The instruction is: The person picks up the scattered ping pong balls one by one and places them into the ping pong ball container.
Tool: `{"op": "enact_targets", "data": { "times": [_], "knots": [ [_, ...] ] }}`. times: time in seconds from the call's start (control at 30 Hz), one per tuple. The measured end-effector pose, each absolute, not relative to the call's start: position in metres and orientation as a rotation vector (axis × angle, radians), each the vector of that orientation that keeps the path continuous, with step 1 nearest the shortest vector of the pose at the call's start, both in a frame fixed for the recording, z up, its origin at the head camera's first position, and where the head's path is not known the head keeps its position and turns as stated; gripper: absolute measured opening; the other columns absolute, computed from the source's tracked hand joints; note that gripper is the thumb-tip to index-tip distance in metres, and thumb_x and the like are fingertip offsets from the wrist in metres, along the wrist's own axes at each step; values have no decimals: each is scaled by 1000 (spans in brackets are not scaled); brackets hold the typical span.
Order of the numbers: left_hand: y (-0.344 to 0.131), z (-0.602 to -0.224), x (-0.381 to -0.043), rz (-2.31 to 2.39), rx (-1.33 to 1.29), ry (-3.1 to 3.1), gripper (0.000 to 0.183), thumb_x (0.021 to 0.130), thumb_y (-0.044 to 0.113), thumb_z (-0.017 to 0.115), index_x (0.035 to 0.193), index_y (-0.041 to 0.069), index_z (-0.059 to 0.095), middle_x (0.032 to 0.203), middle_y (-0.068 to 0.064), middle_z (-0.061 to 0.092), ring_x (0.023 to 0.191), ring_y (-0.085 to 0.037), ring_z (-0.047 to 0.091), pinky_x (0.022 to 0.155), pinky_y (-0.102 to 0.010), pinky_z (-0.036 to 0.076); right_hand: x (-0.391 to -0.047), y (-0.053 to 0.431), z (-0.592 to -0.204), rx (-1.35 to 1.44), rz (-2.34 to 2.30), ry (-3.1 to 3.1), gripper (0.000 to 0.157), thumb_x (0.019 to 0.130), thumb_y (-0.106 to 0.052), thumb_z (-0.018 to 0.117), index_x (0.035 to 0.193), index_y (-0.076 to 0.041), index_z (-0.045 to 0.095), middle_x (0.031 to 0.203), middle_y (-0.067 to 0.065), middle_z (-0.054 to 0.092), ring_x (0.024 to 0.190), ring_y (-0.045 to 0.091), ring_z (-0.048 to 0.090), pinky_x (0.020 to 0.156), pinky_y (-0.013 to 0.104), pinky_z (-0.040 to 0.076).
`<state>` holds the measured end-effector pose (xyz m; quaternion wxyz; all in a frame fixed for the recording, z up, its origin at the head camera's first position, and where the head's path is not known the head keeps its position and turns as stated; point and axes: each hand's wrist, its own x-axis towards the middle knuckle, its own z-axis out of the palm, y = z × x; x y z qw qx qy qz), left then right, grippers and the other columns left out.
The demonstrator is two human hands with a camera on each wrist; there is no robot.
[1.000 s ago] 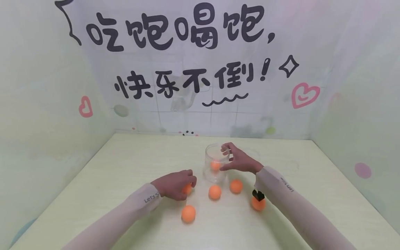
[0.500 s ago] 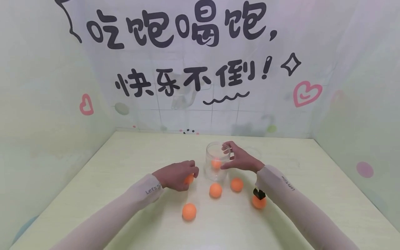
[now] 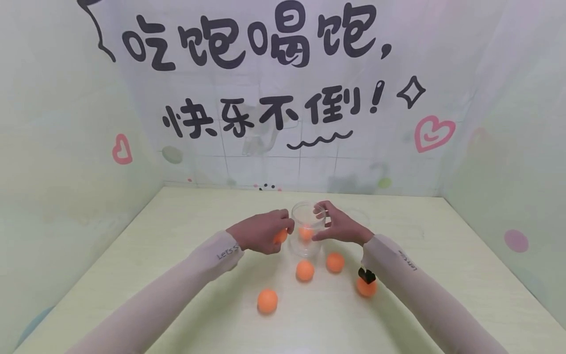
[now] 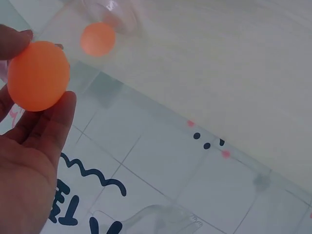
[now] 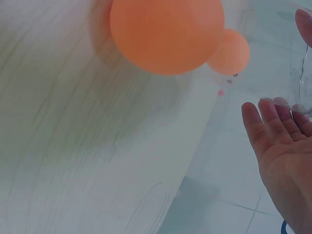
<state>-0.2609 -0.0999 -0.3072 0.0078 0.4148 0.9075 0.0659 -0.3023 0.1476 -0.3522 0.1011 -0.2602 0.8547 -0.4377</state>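
Note:
My left hand (image 3: 262, 231) pinches an orange ping-pong ball (image 3: 280, 236) between thumb and fingertips, off the table beside the jar's left wall. Close up in the left wrist view, the same ping-pong ball (image 4: 39, 75) hides parts of the fingers. A clear jar (image 3: 305, 249) stands upright, its open mouth facing up, with one orange ball (image 3: 305, 232) visible inside. My right hand (image 3: 344, 227) holds the jar from the right, thumb in front and fingers curved behind. Only an edge of the jar (image 5: 305, 83) enters the right wrist view.
Several loose orange balls lie nearer the front: one left (image 3: 267, 301), one before the jar (image 3: 305, 271), one to its right (image 3: 335, 262), and one (image 3: 366, 287) under the right wrist's black camera (image 3: 366, 275). A faint clear ring (image 3: 358, 215) lies behind the right hand. Printed curtains enclose the pale table.
My left hand has lifted the pinched ping-pong ball and carried it forward and right, up to the jar. The right hand and jar have stayed in place.

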Motion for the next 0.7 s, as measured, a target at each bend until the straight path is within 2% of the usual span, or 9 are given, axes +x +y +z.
{"op": "enact_targets", "data": {
  "times": [0.43, 0.7],
  "knots": [
    [-73, -278, -274, 265, 1336, 2919, 26, 78, 7, 65, 103, 11, 60, 98, -3, 52, 80, -14, 50, 68, -25, 45, -304, 151, -351, -744, -1288, 2535, 73, 78, -17, 77, 134, -4, 32, 135, 21, 43, 125, 32, 44, 102, 47, 40],
    [-63, -265, -289, 343, 1321, 2908, 28, 79, 7, 64, 106, 10, 59, 96, -5, 51, 80, -16, 49, 67, -24, 43, -302, 147, -355, -764, -1305, 2523, 71, 78, -18, 77, 132, -4, 33, 132, 18, 45, 123, 32, 45, 100, 47, 42]
  ]
}}
